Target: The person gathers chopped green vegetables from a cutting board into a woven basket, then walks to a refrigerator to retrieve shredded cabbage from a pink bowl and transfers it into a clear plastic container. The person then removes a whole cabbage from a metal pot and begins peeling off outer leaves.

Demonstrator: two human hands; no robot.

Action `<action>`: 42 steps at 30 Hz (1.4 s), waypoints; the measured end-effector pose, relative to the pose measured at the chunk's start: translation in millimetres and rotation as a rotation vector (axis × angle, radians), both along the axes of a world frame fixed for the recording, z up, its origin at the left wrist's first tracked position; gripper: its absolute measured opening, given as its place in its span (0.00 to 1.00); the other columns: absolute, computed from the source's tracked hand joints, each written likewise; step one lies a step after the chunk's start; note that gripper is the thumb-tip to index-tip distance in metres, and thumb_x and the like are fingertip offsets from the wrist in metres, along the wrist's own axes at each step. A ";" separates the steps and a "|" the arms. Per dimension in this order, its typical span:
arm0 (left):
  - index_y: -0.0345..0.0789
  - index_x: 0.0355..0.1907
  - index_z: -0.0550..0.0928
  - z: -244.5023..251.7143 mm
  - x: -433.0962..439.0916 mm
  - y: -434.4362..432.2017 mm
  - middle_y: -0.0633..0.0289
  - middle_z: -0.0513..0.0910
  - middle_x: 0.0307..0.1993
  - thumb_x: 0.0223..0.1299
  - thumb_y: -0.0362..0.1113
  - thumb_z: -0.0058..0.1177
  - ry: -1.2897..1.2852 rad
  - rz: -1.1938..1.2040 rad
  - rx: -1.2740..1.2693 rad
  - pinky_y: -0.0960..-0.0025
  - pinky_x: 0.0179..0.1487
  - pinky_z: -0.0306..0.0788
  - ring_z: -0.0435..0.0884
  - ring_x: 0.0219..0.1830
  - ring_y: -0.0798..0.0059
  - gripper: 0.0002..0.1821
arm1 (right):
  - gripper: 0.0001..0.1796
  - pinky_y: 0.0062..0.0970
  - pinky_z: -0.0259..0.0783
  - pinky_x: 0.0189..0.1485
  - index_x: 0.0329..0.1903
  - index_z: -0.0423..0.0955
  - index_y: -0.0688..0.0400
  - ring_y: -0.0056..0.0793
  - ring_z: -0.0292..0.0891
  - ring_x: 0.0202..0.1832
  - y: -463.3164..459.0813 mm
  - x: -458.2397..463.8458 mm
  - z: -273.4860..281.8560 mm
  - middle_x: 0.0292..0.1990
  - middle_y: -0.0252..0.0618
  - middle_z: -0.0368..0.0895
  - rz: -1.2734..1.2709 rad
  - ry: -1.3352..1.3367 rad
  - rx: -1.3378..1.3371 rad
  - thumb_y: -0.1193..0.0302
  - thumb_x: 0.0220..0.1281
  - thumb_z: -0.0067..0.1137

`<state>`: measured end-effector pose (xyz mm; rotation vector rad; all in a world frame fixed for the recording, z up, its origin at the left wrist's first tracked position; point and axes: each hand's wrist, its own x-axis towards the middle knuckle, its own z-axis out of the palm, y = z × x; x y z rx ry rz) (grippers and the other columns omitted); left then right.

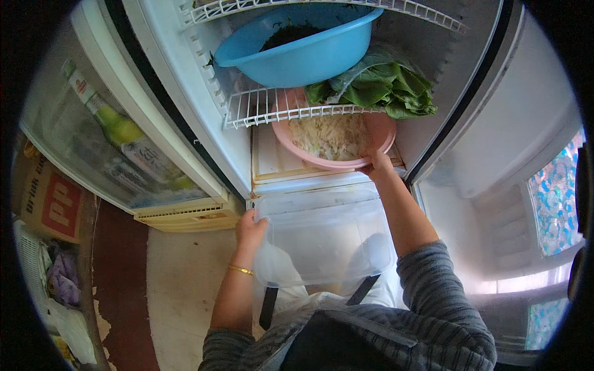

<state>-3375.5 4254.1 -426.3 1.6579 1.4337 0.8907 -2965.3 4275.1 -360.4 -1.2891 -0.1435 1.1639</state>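
Observation:
My right hand (377, 166) grips the near right rim of a pink basin (320, 162) on the refrigerator's floor. Pale chopped food (329, 137) fills much of the basin; its far side is hidden under a wire shelf. With my left hand (250, 232) I hold the left edge of a clear plastic container (325, 241), level before my legs. It looks empty, and my trousers show through it. On the wire shelf (260, 118) above the basin sits a tilted blue basin (306, 65) with dark leafy matter (290, 36) inside. Beside it, green leafy vegetables (390, 90) in a plastic bag overhang the shelf edge.
The refrigerator's glass door (111, 139) stands swung out to the left, with a bottle picture on it. Another upper wire shelf (287, 5) crosses the top. At far left are a cardboard box (51, 199) and a white basket (30, 264). A shiny appliance surface (464, 250) flanks my right arm.

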 end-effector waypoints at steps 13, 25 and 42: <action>0.29 0.42 0.80 15.1 -8.9 -1.4 0.50 0.84 0.37 0.45 0.30 0.57 -0.112 -0.006 0.098 0.64 0.46 0.74 0.84 0.41 0.61 0.17 | 0.23 0.41 0.78 0.40 0.50 0.70 0.71 0.44 0.79 0.35 -192.7 -7.6 87.2 0.39 0.49 0.79 0.091 -0.198 0.083 0.82 0.45 0.53; 0.28 0.45 0.80 26.7 -4.1 11.4 0.57 0.85 0.37 0.48 0.27 0.57 -0.188 -0.138 -0.032 0.69 0.45 0.74 0.83 0.39 0.71 0.17 | 0.34 0.32 0.75 0.51 0.52 0.76 0.68 0.30 0.79 0.40 -192.1 -21.3 230.2 0.41 0.39 0.83 0.473 -1.030 -0.094 0.81 0.29 0.53; 0.29 0.33 0.81 18.0 -2.3 17.0 0.49 0.82 0.31 0.58 0.46 0.56 0.109 -0.144 -0.067 0.61 0.39 0.70 0.80 0.33 0.63 0.19 | 0.24 0.37 0.77 0.35 0.53 0.71 0.59 0.46 0.80 0.33 -161.7 -143.2 252.5 0.38 0.52 0.80 0.771 -2.232 0.263 0.79 0.47 0.52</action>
